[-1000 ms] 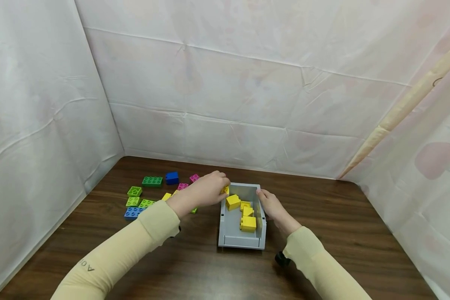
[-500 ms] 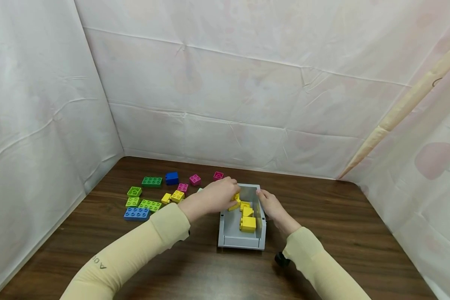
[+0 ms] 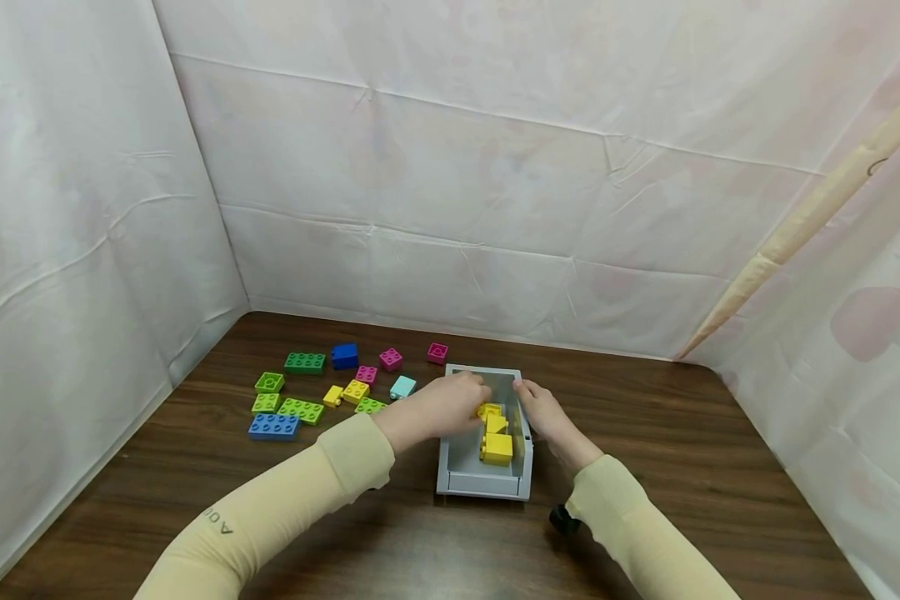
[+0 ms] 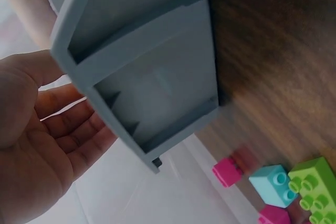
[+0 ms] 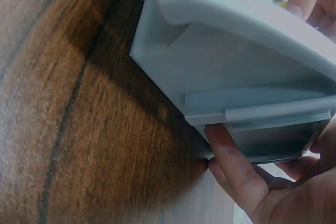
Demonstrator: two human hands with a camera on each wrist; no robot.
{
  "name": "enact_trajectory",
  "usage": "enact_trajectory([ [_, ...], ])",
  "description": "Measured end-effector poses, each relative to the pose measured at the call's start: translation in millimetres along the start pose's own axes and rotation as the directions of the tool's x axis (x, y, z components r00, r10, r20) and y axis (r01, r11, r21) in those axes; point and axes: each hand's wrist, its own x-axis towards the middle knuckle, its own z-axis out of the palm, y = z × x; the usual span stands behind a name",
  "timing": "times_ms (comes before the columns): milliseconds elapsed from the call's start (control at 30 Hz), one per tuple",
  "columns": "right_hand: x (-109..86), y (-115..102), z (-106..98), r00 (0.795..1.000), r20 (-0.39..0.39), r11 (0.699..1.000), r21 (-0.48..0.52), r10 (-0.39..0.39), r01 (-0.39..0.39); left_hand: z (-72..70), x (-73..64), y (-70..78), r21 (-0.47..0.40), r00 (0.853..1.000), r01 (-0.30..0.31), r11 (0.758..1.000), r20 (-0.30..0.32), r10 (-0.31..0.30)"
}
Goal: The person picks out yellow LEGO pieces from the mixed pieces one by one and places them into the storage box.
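A grey plastic bin [image 3: 483,484] stands on the table, with several yellow toy bricks [image 3: 497,449] inside. My left hand [image 3: 453,404] reaches over its left wall, fingers bent and tips down inside. In the left wrist view the wall hides those fingertips; in the right wrist view a sliver of a yellow brick [image 5: 283,3] shows at one of them. My right hand [image 3: 546,414] grips the bin's right wall, thumb at the rim. Its fingers [image 5: 239,174] curl up under the outer ledge in the right wrist view.
Left of the bin lie loose bricks: two yellow, several lime, a dark green [image 3: 304,363], blue ones [image 3: 273,427], pink ones [image 3: 437,353] and a light blue [image 3: 402,387]. White cloth [image 3: 450,208] hangs behind the table and along both sides.
My left hand has carried a yellow brick from over the left wall rightward and down into the bin, now covering a brick there. My right hand has stayed on the right wall.
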Motion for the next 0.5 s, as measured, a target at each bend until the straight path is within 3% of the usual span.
enact_trajectory([
  [500,-0.5,0.1,0.4,1.000,-0.007,1.000,0.011,-0.013,0.013,15.5,1.9,0.6,0.039,1.000,-0.022,0.999,0.019,0.021],
])
